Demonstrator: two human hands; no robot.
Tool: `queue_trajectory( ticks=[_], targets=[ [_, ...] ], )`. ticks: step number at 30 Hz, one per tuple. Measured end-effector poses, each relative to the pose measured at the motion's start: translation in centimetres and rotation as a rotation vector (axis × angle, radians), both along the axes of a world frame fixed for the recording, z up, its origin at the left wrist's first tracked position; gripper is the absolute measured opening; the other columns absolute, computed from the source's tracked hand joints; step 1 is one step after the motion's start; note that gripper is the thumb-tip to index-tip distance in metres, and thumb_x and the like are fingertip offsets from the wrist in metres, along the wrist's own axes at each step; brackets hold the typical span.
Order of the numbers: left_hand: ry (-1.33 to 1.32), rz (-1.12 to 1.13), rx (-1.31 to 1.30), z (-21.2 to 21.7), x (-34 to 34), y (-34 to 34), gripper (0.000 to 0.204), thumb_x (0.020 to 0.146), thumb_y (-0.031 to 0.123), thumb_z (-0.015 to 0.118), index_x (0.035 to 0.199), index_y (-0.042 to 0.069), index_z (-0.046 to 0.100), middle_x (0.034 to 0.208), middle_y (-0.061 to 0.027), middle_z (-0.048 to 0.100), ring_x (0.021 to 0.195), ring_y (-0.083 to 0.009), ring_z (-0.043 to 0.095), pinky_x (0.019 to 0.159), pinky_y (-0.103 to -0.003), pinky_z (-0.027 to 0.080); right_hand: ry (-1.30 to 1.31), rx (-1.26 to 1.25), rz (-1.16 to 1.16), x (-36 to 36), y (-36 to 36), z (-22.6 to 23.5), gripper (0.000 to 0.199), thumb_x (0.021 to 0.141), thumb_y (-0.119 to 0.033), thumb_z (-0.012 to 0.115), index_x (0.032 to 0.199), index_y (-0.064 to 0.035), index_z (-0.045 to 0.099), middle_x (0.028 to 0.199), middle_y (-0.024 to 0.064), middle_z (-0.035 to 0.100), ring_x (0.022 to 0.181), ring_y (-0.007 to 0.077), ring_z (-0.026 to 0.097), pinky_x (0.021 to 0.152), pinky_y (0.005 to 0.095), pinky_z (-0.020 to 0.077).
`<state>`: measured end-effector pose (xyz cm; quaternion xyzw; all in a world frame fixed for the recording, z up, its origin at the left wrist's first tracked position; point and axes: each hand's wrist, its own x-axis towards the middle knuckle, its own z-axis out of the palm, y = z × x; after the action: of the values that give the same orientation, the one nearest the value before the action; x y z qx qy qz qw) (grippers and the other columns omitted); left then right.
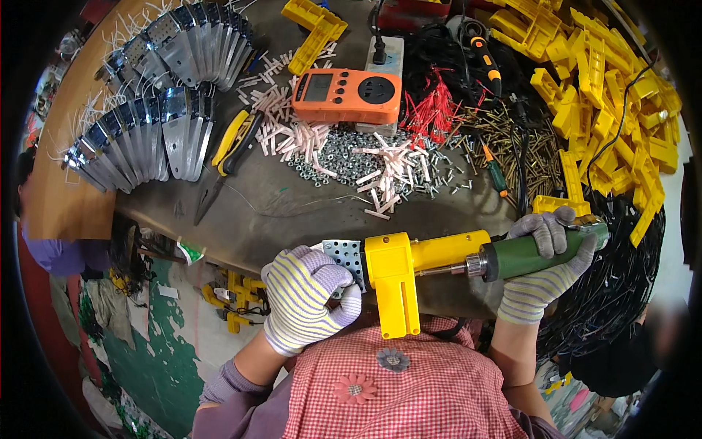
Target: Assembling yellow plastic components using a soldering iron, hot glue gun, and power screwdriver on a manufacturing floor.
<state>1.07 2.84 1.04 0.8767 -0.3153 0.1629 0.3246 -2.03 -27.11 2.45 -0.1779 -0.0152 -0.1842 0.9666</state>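
My left hand, in a striped glove, is closed round a perforated metal plate. The plate meets the end of a yellow plastic housing, whose handle part stretches to the right above the screwdriver's bit. My right hand, gloved too, grips a green electric screwdriver lying nearly level. Its bit points left and reaches the housing's side; whether a screw sits at its tip cannot be made out. Both hands are at the table's near edge, in front of a red checked apron.
Pliers and stacked metal blades lie at left. Beyond my hands are loose nuts, pale pink tubes, brass screws and an orange meter. Yellow housings and black cables crowd the right.
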Motion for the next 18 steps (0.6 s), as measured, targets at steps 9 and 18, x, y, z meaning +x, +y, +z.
queue_trajectory(
  ticks=[9,18],
  targets=[
    [0.110,-0.089,-0.060,0.1,0.1,0.5,0.011,0.068,0.021,0.072,0.070,0.012,0.065,0.069,-0.0060,0.060,0.061,-0.0282,0.058,0.058,-0.041,0.046,-0.059,0.000,0.100,0.5,1.1,-0.4,0.039,0.091,-0.046,0.062,0.097,-0.0081,0.059,0.056,-0.0077,0.034,0.049,0.0063,0.036,0.088,0.0323,0.0498],
    [0.103,-0.082,-0.094,0.4,0.4,0.5,0.013,0.070,0.017,0.074,0.077,0.011,0.064,0.072,-0.0072,0.061,0.063,-0.0282,0.060,0.060,-0.041,0.048,-0.019,0.084,0.121,0.7,0.5,-2.1,0.042,0.088,-0.046,0.065,0.103,-0.0082,0.058,0.058,-0.0087,0.036,0.053,0.0064,0.037,0.086,0.0299,0.0485]
  ],
)
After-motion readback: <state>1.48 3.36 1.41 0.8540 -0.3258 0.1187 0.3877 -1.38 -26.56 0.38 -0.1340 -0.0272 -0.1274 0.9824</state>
